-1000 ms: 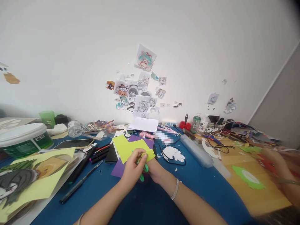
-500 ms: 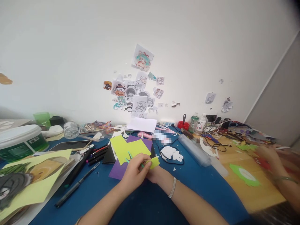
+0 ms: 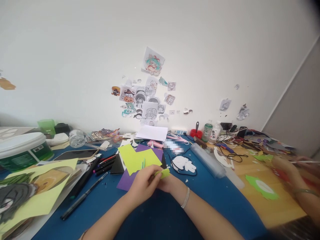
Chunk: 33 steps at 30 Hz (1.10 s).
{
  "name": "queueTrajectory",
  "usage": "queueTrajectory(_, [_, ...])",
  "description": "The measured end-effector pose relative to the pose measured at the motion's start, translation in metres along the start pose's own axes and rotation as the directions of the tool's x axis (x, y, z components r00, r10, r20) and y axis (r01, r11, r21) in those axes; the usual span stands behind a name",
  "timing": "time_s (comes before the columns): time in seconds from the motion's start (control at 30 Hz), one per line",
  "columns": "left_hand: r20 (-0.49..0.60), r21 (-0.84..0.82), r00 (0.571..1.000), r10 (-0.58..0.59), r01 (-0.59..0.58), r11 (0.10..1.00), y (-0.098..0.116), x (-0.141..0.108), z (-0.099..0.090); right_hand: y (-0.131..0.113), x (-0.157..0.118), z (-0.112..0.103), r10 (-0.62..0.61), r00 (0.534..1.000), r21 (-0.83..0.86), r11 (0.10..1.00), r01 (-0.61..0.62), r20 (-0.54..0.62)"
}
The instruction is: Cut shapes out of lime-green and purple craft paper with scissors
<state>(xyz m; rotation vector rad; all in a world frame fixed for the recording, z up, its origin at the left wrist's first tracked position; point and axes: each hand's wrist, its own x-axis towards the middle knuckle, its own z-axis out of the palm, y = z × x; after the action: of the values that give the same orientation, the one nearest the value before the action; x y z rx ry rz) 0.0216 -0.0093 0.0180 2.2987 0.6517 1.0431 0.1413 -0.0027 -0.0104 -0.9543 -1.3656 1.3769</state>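
Note:
My left hand (image 3: 145,182) is closed in front of me, its thumb and fingers pinching a small yellow-green paper piece (image 3: 165,172). Just behind and to the right, my right hand (image 3: 168,183) is closed, its fingers mostly hidden by the left. Slim green scissors (image 3: 143,163) poke out past the left hand with their blades together; the handles are hidden, and they appear to be in my right hand. Beneath lie yellow-green sheets (image 3: 130,157) on purple paper (image 3: 123,182).
Pens (image 3: 82,196), a phone (image 3: 76,154) and a tub (image 3: 23,150) stand left on the blue table (image 3: 155,220). To the right are a white paper cutout (image 3: 183,165), a clear plastic roll (image 3: 208,160) and another person's blurred hand (image 3: 283,168).
The green scissor blades, spread apart earlier, are now together and point more upright. The paper piece has tilted slightly in my left hand. The other person's hand has shifted a little.

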Motion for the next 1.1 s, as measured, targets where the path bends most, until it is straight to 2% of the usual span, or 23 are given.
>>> queueTrajectory(0.1, [-0.170,-0.017,0.967,-0.190,0.189,0.982,-0.009,0.005,-0.001,-0.010,0.000,-0.007,0.038,0.999,0.174,0.984,-0.041,0.021])
queueTrajectory(0.2, [-0.243,-0.053,0.915,-0.321,0.318,0.947,-0.016,0.012,-0.004,-0.019,0.000,-0.019,-0.038,0.990,0.286,0.955,0.075,-0.135])
queueTrajectory(0.27, [-0.221,-0.071,0.902,-0.371,0.365,0.928,-0.018,0.015,-0.008,-0.021,0.000,-0.025,-0.118,0.971,0.254,0.952,0.170,-0.209])
queueTrajectory(0.33, [-0.175,-0.054,0.898,-0.404,0.401,0.914,-0.018,0.017,-0.013,-0.021,0.000,-0.028,-0.190,0.957,0.108,0.970,0.217,-0.221])
queueTrajectory(0.43, [-0.089,0.025,0.889,-0.448,0.452,0.892,-0.019,0.017,-0.019,-0.015,0.003,-0.027,-0.232,0.938,-0.099,0.972,0.213,-0.259])
queueTrajectory(0.6, [-0.002,0.078,0.896,-0.444,0.443,0.893,-0.023,0.016,-0.022,-0.007,0.008,-0.023,-0.229,0.943,-0.178,0.966,0.189,-0.243])
queueTrajectory(0.67, [0.011,0.054,0.900,-0.436,0.435,0.899,-0.024,0.016,-0.020,-0.007,0.006,-0.022,-0.254,0.940,-0.264,0.945,0.192,-0.226])
queueTrajectory(0.73, [-0.039,0.039,0.886,-0.462,0.464,0.885,-0.023,0.016,-0.018,-0.007,0.004,-0.022,-0.351,0.901,-0.447,0.869,0.212,-0.254])
queueTrajectory(0.8, [-0.147,0.063,0.863,-0.483,0.496,0.866,-0.022,0.017,-0.016,-0.007,0.001,-0.022,-0.514,0.814,-0.677,0.703,0.219,-0.270])
queueTrajectory(0.87, [-0.177,0.078,0.873,-0.454,0.473,0.878,-0.020,0.017,-0.013,-0.006,-0.001,-0.021,-0.659,0.727,-0.839,0.494,0.226,-0.192])
queueTrajectory(0.93, [-0.118,0.038,0.907,-0.405,0.411,0.911,-0.020,0.017,-0.011,-0.006,-0.002,-0.019,-0.720,0.691,-0.902,0.336,0.272,-0.059])
queueTrajectory(1.0, [-0.081,-0.024,0.922,-0.380,0.379,0.925,-0.020,0.017,-0.009,-0.006,-0.004,-0.017,-0.723,0.690,-0.903,0.269,0.335,0.040])
queueTrajectory(1.03, [-0.084,-0.051,0.922,-0.378,0.375,0.925,-0.020,0.017,-0.009,-0.007,-0.005,-0.017,-0.717,0.694,-0.892,0.269,0.364,0.066])
queueTrajectory(1.1, [-0.077,-0.107,0.927,-0.366,0.357,0.928,-0.019,0.017,-0.010,-0.009,-0.006,-0.016,-0.707,0.705,-0.854,0.332,0.400,0.055])
